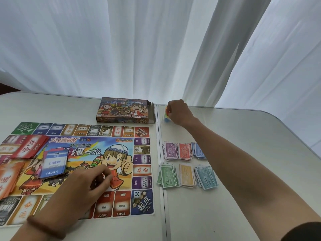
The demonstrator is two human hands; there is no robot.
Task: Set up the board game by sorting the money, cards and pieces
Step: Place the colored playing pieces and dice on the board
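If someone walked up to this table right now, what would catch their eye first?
First the bright cartoon-printed paper game board on the left of the white table, with red and blue cards lying on it. Then six stacks of coloured paper money in two rows to its right. At the far edge, the right hand grips small coloured pieces beside the open cardboard game box.

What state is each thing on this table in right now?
game box, lying flat, end flap open
board, unfolded flat
money, sorted in six piles
red cards, loosely fanned stack
left hand, resting on board, fingers curled
right hand, gripping coloured pieces
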